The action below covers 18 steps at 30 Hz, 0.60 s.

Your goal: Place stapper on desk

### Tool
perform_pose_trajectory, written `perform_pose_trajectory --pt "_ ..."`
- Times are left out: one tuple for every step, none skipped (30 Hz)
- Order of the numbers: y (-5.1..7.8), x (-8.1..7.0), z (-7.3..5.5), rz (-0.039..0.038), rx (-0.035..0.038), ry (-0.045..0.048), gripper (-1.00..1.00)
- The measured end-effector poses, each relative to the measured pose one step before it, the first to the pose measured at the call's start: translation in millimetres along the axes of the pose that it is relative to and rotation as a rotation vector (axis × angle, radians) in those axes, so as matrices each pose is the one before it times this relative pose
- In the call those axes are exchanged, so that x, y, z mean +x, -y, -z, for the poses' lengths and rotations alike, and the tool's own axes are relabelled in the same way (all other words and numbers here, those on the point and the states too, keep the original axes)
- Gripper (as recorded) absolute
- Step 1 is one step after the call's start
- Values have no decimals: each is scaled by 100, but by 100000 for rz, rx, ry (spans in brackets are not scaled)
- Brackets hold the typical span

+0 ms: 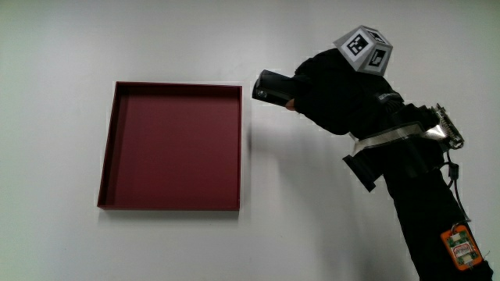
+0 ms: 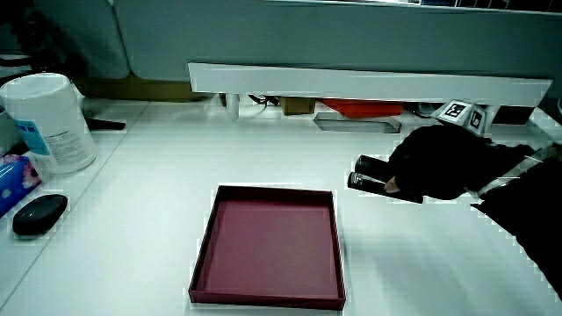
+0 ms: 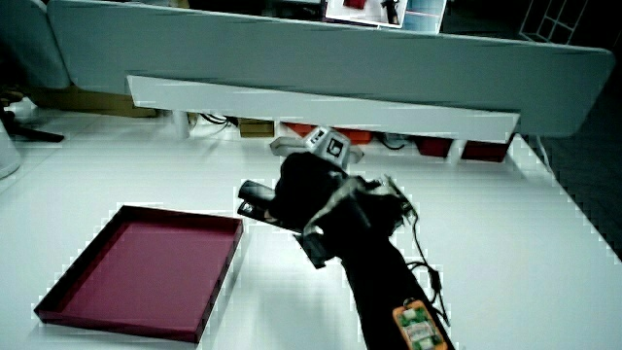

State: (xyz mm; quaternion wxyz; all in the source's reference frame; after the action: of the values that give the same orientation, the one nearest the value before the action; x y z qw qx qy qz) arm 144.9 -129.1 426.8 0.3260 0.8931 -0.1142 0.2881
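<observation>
Overall, the white table (image 1: pixel 62 47) carries a shallow dark-red tray (image 1: pixel 109 148), which holds nothing. In a side view a white tub of wipes (image 2: pixel 48 123) and a black mouse (image 2: pixel 39 213) stand at the table's edge, well apart from the tray. Just beside the tray's corner that lies farther from the person, the hand (image 1: pixel 336 90) holds the stapler (image 1: pixel 272 87), a black oblong body; the fingers are curled around its rear portion, and its free end projects toward the tray. Both side views show it held about level, low over the bare table; whether it touches the surface cannot be told. The stapler is judged stiff, fairly dense for its bulk and smooth-cased, so a grip across the body near mid-length should control it best, and it is unlikely to be fragile. A patterned cube (image 1: pixel 364 50) sits on the back of the hand. An orange tag (image 1: pixel 461 246) is fixed to the forearm; its writing is illegible.
</observation>
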Motion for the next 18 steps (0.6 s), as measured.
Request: perform_pose_trajectory --pt "42 320 -24 -35 -345 -997 0" --pt "-49 517 55 1779 -488 -196 0" --pt "-45 429 57 679 -303 -1101 0" --pt "-3 306 57 836 -285 -744 0" --pt "-124 464 112 1309 206 -21 0" --pt "-254 666 188 1327 49 -259 0" --pt "-159 512 159 690 50 -441 0" --pt "-87 416 121 942 426 -990 0" --pt "-227 582 189 1231 -649 -191 0" --pt "-219 553 157 1494 1143 -529 0" --pt "-236 495 222 1627 -611 -318 0" --pt "-247 440 236 1333 -444 -74 0" --pt "-52 118 153 -167 -802 -452 0" --pt "-279 403 236 1571 76 469 0" --pt "-174 225 194 649 -918 -394 0" --pt "-141 236 163 1099 -394 169 0" --pt "-251 404 184 207 -433 -568 0" --pt "78 59 38 816 106 154 0"
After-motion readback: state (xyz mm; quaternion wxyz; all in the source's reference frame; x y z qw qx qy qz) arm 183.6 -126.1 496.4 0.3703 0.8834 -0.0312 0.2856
